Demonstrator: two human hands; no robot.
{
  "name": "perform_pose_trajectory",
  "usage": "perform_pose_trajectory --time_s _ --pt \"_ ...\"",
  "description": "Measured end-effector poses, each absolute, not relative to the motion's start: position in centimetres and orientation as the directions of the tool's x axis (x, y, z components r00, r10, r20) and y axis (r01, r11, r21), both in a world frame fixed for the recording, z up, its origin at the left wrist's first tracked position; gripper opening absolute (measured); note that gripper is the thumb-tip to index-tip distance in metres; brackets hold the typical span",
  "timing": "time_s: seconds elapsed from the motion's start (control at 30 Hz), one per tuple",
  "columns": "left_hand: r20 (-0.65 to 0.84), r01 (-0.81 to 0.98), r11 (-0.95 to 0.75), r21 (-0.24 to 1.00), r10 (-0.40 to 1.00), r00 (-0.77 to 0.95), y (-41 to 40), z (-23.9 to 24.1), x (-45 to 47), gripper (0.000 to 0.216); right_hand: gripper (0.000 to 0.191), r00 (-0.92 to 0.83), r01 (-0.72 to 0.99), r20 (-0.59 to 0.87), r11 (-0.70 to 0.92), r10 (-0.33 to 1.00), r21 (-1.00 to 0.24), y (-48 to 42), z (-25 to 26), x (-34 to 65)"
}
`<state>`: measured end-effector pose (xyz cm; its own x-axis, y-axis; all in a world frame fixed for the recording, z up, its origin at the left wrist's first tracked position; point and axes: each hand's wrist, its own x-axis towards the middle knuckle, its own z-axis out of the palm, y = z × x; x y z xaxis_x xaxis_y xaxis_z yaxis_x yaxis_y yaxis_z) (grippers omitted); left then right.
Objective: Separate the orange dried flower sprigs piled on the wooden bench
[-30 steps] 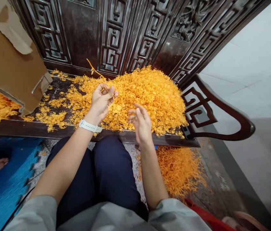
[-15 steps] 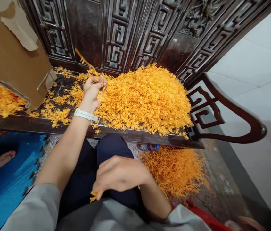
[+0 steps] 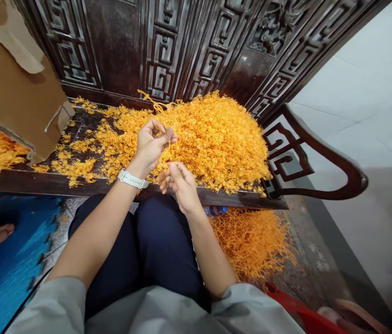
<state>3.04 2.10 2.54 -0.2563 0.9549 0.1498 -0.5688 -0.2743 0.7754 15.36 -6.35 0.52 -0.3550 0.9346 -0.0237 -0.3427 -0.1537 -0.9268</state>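
Brown cardboard box: stood at the far left on the dark, glossy wooden desk point(image 3: 36, 181), its wall point(image 3: 11, 93) torn at the top.
Scattered yellow-orange plastic pieces point(image 3: 81, 169): lay loose between box and hands.
Thin orange plastic strand point(image 3: 146, 96): rose just beyond the left hand, apparently running into its grip.
Left hand point(image 3: 150, 144): thumb and fingertips pinched together, seemingly on the strand.
Right hand point(image 3: 184, 188): just below, fingers half curled; whether it held anything could not be told.
Big yellow-orange heap point(image 3: 224, 144): many pieces already loose, so the work looked well along; the strand remained in hand.
Tangled orange stringy pile point(image 3: 255, 241): on the floor; anything left there was unclear.
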Motion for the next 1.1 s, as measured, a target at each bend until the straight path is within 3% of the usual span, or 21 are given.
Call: perform_pose_trajectory --time_s 0.1,0.17,0.2,0.27,0.33,0.37,0.4,0.47,0.53,0.6,0.67,0.73,0.8,0.87,0.93,1.0,1.07,1.1 --pt "0.121 -0.576 -0.284 0.767 0.945 -0.304 2.5 2.0 3.0 0.038 0.04 -0.395 -0.36 0.016 -0.139 0.919 -0.923 -7.7 0.4 15.1" --pt "0.056 -0.595 -0.306 0.743 0.915 -0.4 3.5 1.5 2.0 0.039 0.035 -0.533 -0.324 0.115 -0.077 0.838 -0.943 -9.7 0.7 15.3" --pt "0.014 -0.604 -0.312 0.734 0.895 -0.445 4.1 1.3 1.2 0.04 0.03 -0.663 -0.303 0.192 -0.025 0.723 -0.953 -10.8 1.0 15.5" --pt "-0.039 -0.611 -0.316 0.725 0.868 -0.495 5.1 1.1 -0.4 0.042 0.021 -0.891 -0.32 0.335 0.098 0.307 -0.942 -12.5 1.7 16.0" --pt "-0.006 -0.596 -0.322 0.736 0.876 -0.481 5.5 1.2 -1.6 0.042 0.015 -0.916 -0.4 0.394 0.137 -0.071 -0.906 -12.7 2.5 16.8" --pt "0.03 -0.584 -0.331 0.742 0.885 -0.464 5.4 1.4 -1.9 0.041 0.012 -0.897 -0.438 0.427 0.105 -0.116 -0.893 -12.2 2.9 17.2" --pt "0.063 -0.574 -0.339 0.745 0.893 -0.445 5.2 1.5 -1.9 0.041 0.012 -0.875 -0.484 0.483 0.043 -0.032 -0.874 -11.3 3.2 17.7" --pt "0.091 -0.567 -0.339 0.751 0.903 -0.42 4.4 2.0 -1.3 0.042 0.017 -0.745 -0.605 0.521 -0.093 0.417 -0.791 -9.1 3.6 18.5" --pt "0.079 -0.565 -0.315 0.763 0.912 -0.402 3.5 2.3 -0.3 0.042 0.027 -0.486 -0.689 0.302 -0.147 0.82 -0.71 -7.3 3.6 18.9" --pt "0.073 -0.552 -0.291 0.781 0.921 -0.382 2.8 2.6 0.7 0.042 0.035 -0.32 -0.625 0.054 -0.168 0.946 -0.762 -6.6 3.2 18.7" --pt "0.094 -0.524 -0.286 0.803 0.927 -0.362 2.3 2.7 1.6 0.042 0.033 -0.183 -0.446 0.008 -0.076 0.983 -0.892 -6.6 2.6 18.0" --pt "0.137 -0.47 -0.297 0.831 0.929 -0.343 1.8 2.9 2.5 0.042 0.034 -0.051 -0.133 0.173 0.165 0.984 -0.977 -6.7 1.8 17.3" --pt "0.189 -0.4 -0.314 0.861 0.928 -0.321 1.3 3.0 3.3 0.042 0.039 -0.047 0.205 0.384 0.386 0.922 -0.9 -6.2 1.0 16.9" --pt "0.218 -0.357 -0.323 0.877 0.928 -0.304 0.9 2.9 4.1 0.042 0.029 -0.115 0.39 0.521 0.521 0.846 -0.759 -5.5 0.5 17.0" --pt "0.203 -0.361 -0.31 0.88 0.931 -0.304 0.7 2.7 4.5 0.041 0.015 -0.133 0.456 0.636 0.616 0.76 -0.642 -5.1 0.2 17.4" --pt "0.145 -0.384 -0.279 0.88 0.928 -0.342 1.2 2.3 4.5 0.039 0.021 -0.183 0.47 0.737 0.716 0.651 -0.516 -6.0 0.3 17.6" --pt "0.063 -0.409 -0.241 0.88 0.914 -0.402 2.1 1.8 3.9 0.038 0.024 -0.373 0.339 0.759 0.84 0.533 -0.423 -8.0 0.6 17.0" --pt "0.021 -0.429 -0.221 0.876 0.905 -0.424 2.7 1.6 3.5 0.038 0.024 -0.534 0.192 0.71 0.884 0.459 -0.426 -9.1 0.9 16.6"
